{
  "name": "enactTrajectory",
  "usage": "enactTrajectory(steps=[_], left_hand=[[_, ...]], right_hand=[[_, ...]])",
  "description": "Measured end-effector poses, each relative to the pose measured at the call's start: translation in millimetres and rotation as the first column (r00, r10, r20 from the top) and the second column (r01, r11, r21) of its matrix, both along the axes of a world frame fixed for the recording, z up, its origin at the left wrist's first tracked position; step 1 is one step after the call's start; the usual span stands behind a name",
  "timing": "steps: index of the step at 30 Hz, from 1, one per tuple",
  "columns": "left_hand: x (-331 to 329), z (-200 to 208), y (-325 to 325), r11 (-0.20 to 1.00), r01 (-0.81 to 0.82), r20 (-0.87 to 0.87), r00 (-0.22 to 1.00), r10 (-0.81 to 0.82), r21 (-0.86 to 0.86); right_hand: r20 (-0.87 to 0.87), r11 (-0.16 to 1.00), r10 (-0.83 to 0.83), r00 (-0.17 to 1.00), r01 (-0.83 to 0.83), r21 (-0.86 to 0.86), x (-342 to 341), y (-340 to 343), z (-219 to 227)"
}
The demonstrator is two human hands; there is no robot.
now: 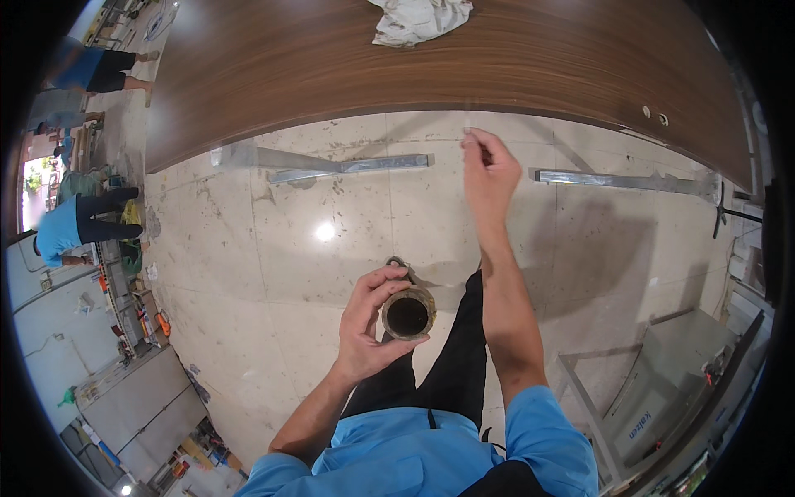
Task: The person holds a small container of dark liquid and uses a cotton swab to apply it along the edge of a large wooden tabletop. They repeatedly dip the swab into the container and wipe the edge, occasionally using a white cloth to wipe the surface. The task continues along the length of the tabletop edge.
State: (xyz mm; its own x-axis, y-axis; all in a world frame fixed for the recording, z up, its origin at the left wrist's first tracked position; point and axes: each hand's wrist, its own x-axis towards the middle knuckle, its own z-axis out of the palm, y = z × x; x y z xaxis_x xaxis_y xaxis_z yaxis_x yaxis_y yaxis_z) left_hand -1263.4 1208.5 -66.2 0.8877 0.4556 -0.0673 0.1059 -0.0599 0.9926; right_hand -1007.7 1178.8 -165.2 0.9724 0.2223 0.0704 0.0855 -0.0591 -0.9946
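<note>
My left hand (pixel 373 319) is wrapped round a small round cup (pixel 431 305) with a stained rim, held upright in front of my body. Dark stuff fills its inside, seen from above. My right hand (pixel 490 170) is stretched forward close to the near edge of a brown wood-grain panel (pixel 331 70). Its fingers are pinched together. Whatever they hold, if anything, is too small to make out. A crumpled white cloth (pixel 421 18) lies on the panel, beyond my right hand.
Metal support bars (pixel 373 164) show below the panel, with another bar (pixel 621 180) on the right. A grey board (pixel 662 381) leans at the lower right beside a metal frame (pixel 584 406). People in blue shirts (pixel 60 230) are at the far left, near cluttered benches (pixel 124 398).
</note>
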Motion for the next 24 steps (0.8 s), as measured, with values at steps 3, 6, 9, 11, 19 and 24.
enactTrajectory(steps=[3, 6, 9, 11, 19, 24], left_hand=[[-12.7, -2.6, 11.5, 1.000, 0.003, 0.005, 1.000, -0.003, 0.018], [-25.4, -2.8, 23.8, 1.000, -0.021, 0.022, 1.000, 0.021, 0.000], [-36.5, -1.8, 35.3, 0.998, -0.047, 0.036, 0.998, 0.048, -0.032], [-44.0, 0.1, 41.2, 0.993, -0.067, 0.028, 0.997, 0.070, -0.095], [-57.0, -2.0, 52.8, 0.994, -0.091, 0.012, 0.996, 0.092, -0.058], [-61.3, -4.9, 56.8, 0.992, -0.126, 0.041, 0.991, 0.126, 0.004]], right_hand=[[0.051, 0.991, 0.132, 0.990, -0.131, -0.011, -17.4, 25.4, -2.6], [0.057, 0.998, 0.066, 0.996, -0.067, 0.012, -25.7, 29.8, 2.5], [-0.028, 0.996, -0.082, 0.996, 0.083, 0.026, -24.7, 23.3, 8.6], [-0.024, 0.996, -0.093, 0.995, 0.093, 0.009, -23.1, 25.2, 9.0], [0.120, 0.999, -0.024, 0.992, 0.018, 0.048, -49.8, 67.4, 0.2], [-0.010, 1.000, -0.026, 1.000, 0.026, 0.017, -50.3, 67.2, 3.2]])
